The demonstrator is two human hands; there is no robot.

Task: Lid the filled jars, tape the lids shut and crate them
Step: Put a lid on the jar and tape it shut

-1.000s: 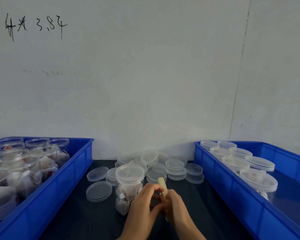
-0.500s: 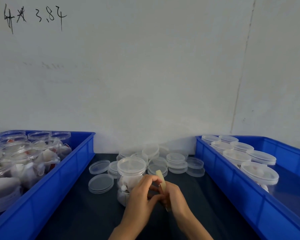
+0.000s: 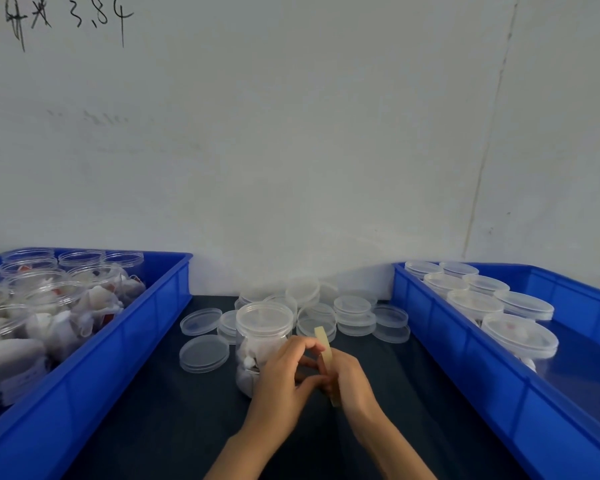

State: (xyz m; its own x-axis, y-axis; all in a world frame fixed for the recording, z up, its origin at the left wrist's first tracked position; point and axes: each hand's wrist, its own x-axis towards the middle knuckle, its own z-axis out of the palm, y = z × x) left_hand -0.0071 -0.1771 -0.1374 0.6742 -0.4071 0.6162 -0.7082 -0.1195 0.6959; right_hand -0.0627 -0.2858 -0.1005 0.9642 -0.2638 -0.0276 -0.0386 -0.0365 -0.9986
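Head view. Clear jar [image 3: 262,344] standing upright at mid-counter [image 3: 160,420], stuffed with white packets, clear lid [image 3: 264,317] seated on top. Tape roll [image 3: 326,358], pale yellow and seen edge-on, held upright just right of the jar. Left hand [image 3: 284,379] in front of the jar's lower right side, fingers curled, fingertips [image 3: 314,346] pinching at the roll's near face; whether a tape end is lifted, too small to tell. Right hand [image 3: 352,381] wrapped round the roll from the right, gripping it, thumb side against the left hand. Loose lids [image 3: 355,315] heaped behind the jar near the wall [image 3: 291,150], two more lying flat to its left. Left crate [image 3: 125,344], blue, packed with open-topped filled jars. Right crate [image 3: 465,362], blue, holding lidded jars in rows along its near wall. Black scrawl high on the wall at upper left.
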